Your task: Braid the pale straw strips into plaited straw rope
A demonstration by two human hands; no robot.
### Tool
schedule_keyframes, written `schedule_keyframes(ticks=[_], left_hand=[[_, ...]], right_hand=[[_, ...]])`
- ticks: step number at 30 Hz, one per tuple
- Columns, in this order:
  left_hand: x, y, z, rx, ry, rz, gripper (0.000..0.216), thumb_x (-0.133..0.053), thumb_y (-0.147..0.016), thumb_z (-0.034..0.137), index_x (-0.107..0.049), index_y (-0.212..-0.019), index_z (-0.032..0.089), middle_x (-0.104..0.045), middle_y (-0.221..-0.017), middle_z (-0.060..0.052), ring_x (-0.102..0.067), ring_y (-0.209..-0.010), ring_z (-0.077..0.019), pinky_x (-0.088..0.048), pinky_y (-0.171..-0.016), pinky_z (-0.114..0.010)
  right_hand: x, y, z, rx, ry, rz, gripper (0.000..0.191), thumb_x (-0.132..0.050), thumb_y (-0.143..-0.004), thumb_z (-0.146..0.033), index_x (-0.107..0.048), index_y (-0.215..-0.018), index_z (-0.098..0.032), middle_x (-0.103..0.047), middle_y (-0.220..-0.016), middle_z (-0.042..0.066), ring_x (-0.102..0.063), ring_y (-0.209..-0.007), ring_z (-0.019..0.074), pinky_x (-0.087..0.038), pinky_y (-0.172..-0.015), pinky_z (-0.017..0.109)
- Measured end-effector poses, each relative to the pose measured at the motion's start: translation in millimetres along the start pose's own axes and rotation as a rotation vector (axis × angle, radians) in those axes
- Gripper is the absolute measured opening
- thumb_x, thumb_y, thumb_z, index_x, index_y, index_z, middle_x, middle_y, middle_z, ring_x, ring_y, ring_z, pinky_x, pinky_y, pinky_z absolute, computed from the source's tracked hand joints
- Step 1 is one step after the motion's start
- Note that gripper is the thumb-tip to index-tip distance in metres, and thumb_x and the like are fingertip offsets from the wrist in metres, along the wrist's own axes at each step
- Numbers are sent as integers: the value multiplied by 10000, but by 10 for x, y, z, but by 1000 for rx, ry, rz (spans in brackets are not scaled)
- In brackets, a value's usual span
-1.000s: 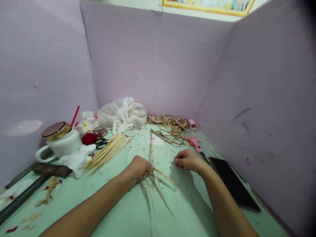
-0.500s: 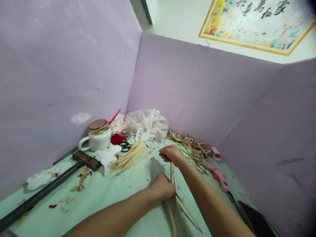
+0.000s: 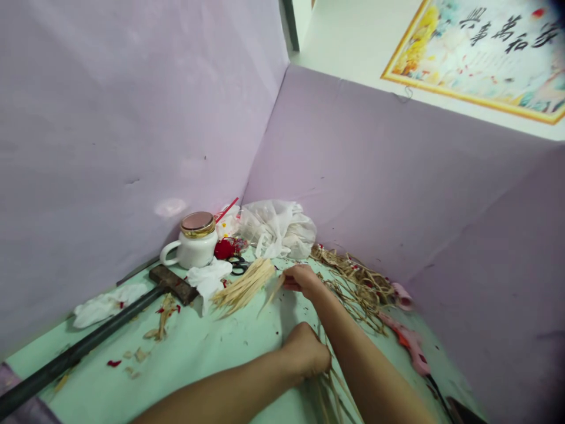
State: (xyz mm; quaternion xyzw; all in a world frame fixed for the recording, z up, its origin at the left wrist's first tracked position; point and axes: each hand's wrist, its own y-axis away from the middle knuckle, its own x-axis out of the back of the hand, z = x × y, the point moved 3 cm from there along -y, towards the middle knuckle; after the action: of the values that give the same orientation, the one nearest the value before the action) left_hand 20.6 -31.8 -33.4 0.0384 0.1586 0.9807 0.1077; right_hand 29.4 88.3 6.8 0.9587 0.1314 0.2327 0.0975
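Note:
My left hand (image 3: pixel 308 348) is closed around a plaited straw cord, low in the middle of the view. Loose straw strands (image 3: pixel 338 391) fan out below that fist toward the near edge. Farther off, my right hand (image 3: pixel 302 279) pinches a thin pale strip of straw (image 3: pixel 274 295), which hangs down to the left from the fingertips. Just left of it lies a bundle of pale straw strips (image 3: pixel 247 287) on the green tabletop (image 3: pixel 212 365). My right forearm hides part of the cord.
At left are a long-handled hammer (image 3: pixel 174 284), a white lidded mug (image 3: pixel 196 247), crumpled tissue (image 3: pixel 210 277), black-handled scissors (image 3: pixel 239 266) and red yarn (image 3: pixel 224 248). A plastic bag (image 3: pixel 280 229) sits in the corner. Tangled straw cord (image 3: pixel 357 280) and a pink glue gun (image 3: pixel 410 344) lie at right.
My right hand has come beside the straw bundle, and a thin strip now shows in its fingers. My left hand keeps its grip on the cord. The view has shifted left.

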Motion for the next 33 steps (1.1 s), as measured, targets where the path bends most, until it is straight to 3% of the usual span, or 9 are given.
schedule_keyframes(ticks=[2, 5, 7, 9, 12, 17, 21, 33], left_hand=[[35, 81, 62, 29, -92, 58, 123, -539, -433, 76, -492, -516, 154, -470, -486, -6, -438, -529, -144, -290, -464, -242], [24, 136, 136, 32, -131, 1, 106, -522, -436, 62, -470, -435, 155, -385, -378, 28, -370, -430, -108, -238, -401, -228], [20, 145, 152, 61, -138, -14, 126, -516, -446, 62, -443, -410, 159, -324, -329, 46, -313, -369, -89, -189, -367, -222], [17, 153, 165, 70, -138, -32, 135, -516, -456, 61, -434, -409, 157, -297, -305, 60, -272, -326, -70, -155, -347, -213], [14, 173, 191, 60, -119, -76, 148, -511, -487, 68, -422, -407, 155, -275, -285, 73, -226, -284, -50, -129, -322, -203], [5, 166, 192, 45, -159, -149, 118, -506, -523, 118, -449, -425, 149, -322, -289, 68, -195, -240, -41, -97, -279, -202], [-1, 130, 160, 13, -180, -191, 136, -496, -550, 168, -441, -427, 151, -319, -302, 70, -190, -233, -35, -90, -266, -198], [0, 132, 147, 30, -194, -179, 120, -498, -543, 188, -449, -441, 149, -333, -315, 69, -200, -237, -32, -106, -265, -189]], right_hand=[[266, 232, -77, 25, -89, 31, 83, -541, -662, -216, -483, -628, -167, -507, -516, -18, -494, -461, 76, -474, -546, 237], [795, 698, -118, 177, -243, 59, 219, -645, -601, -303, -484, -654, -165, -486, -534, -38, -448, -461, 59, -435, -519, 212], [1086, 1025, -16, 187, -134, 66, 260, -673, -569, -346, -506, -638, -159, -484, -518, -34, -423, -453, 62, -381, -470, 200], [1224, 1300, 183, 141, 12, 33, 247, -667, -565, -349, -558, -655, -147, -498, -510, -23, -416, -451, 69, -346, -454, 204], [1150, 1528, 551, 110, 170, 19, 161, -616, -587, -296, -594, -605, -138, -515, -490, -7, -412, -449, 80, -322, -454, 209], [758, 1510, 953, 102, 232, 146, 141, -519, -613, -230, -623, -599, -135, -574, -528, 17, -448, -478, 98, -317, -452, 201], [609, 1476, 988, 91, 205, 185, 189, -501, -624, -232, -652, -652, -123, -596, -554, 30, -467, -497, 104, -316, -444, 192], [550, 1515, 993, 135, 190, 116, 254, -488, -648, -273, -687, -685, -119, -600, -543, 21, -450, -478, 91, -312, -438, 181]])
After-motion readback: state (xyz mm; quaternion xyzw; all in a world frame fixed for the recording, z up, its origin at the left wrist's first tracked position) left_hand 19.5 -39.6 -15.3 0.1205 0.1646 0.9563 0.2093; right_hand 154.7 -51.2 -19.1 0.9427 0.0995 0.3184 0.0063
